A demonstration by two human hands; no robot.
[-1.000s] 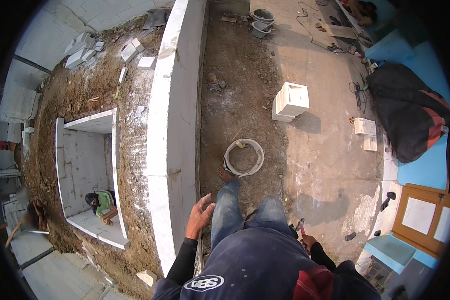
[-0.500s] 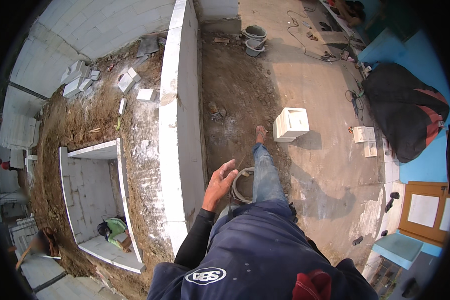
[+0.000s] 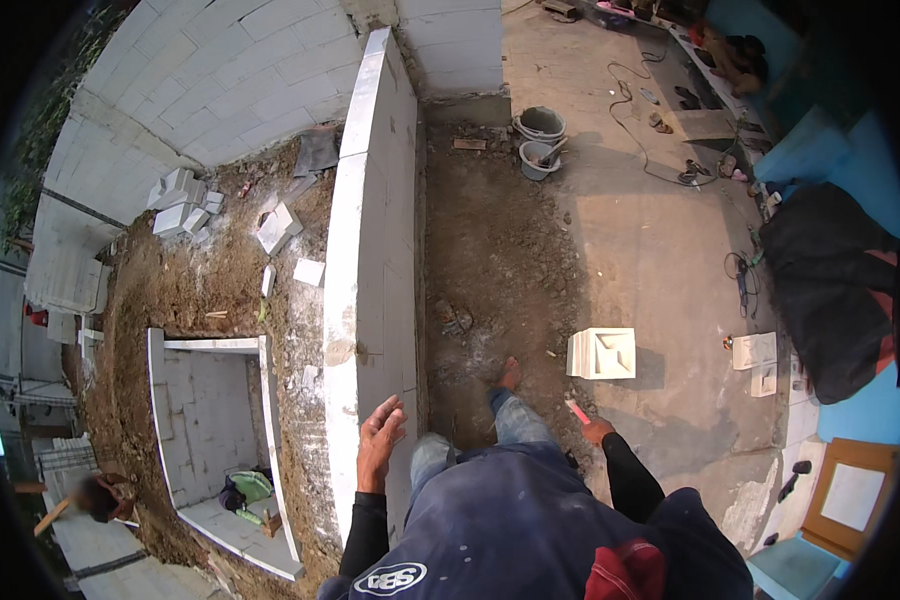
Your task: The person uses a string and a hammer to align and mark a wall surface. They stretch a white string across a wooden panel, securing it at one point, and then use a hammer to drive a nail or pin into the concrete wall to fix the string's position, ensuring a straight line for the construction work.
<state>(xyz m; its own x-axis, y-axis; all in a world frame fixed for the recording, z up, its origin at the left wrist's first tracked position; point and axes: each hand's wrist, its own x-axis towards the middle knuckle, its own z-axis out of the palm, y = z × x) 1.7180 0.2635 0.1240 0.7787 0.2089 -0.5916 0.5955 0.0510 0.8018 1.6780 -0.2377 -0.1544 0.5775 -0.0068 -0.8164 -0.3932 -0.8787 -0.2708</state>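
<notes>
My left hand is raised beside the white block wall, fingers apart and holding nothing. Whether it touches the wall I cannot tell. On the other side of my body, my right hand is closed around a slim red object with a pale tip; its kind is too small to make out. Just ahead of that hand, a cream-white block stack stands on the ground. My bare foot is on the dirt strip along the wall.
Two buckets stand at the far end of the dirt strip. A cable runs over the paving at far right. Smaller white blocks and a dark cover line the right side. Left of the wall, a person in green crouches inside a block-walled pit.
I have moved forward along the wall, and the block stack now appears nearer my body. My right hand has come into view with the red object. My left hand has shifted left toward the wall.
</notes>
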